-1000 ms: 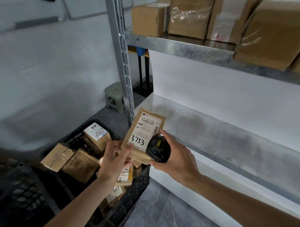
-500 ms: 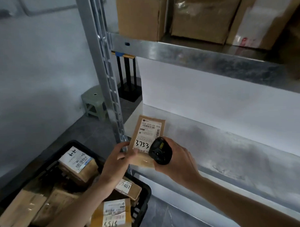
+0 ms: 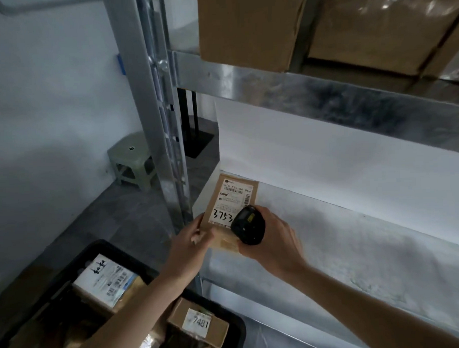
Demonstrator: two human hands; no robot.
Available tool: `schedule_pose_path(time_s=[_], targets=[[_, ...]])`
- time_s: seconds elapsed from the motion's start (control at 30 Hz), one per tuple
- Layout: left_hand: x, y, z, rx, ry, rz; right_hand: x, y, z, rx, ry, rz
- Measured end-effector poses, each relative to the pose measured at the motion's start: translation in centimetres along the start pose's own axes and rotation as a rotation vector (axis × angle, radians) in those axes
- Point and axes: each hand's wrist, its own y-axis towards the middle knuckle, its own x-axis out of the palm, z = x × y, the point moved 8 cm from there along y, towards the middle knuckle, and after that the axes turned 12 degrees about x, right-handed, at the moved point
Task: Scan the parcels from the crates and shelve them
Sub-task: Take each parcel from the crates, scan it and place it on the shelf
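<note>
A flat brown parcel [image 3: 233,197] with a white label marked 3753 is over the left end of the lower metal shelf [image 3: 329,243], tilted up toward the white back panel. My left hand [image 3: 193,244] grips its lower left corner. My right hand [image 3: 271,241] holds a black handheld scanner [image 3: 248,225] against the parcel's lower right part, and its fingers also touch the parcel's bottom edge. A black crate [image 3: 228,327] at the bottom left holds several brown parcels, one labelled 7481 [image 3: 200,324].
A steel upright [image 3: 153,98] of the rack stands just left of the parcel. The upper shelf [image 3: 311,90] carries large cardboard boxes [image 3: 246,24]. A small green stool [image 3: 133,161] sits on the grey floor by the wall.
Both hands carried the parcel and scanner from above the crate, forward and right onto the left end of the lower shelf. The view moved closer to the rack.
</note>
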Motion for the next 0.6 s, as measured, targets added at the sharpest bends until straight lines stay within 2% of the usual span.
schedule_pose_path(time_s=[0.27, 0.6], targets=[[0.6, 2.8, -0.9, 0.076, 0.079, 0.136, -0.2, 2.9, 0.1, 0.024, 0.004, 0.030], [1.3, 5.1, -0.4, 0.050, 0.129, 0.123, -0.5, 4.7, 0.2, 0.041, 0.002, 0.048]])
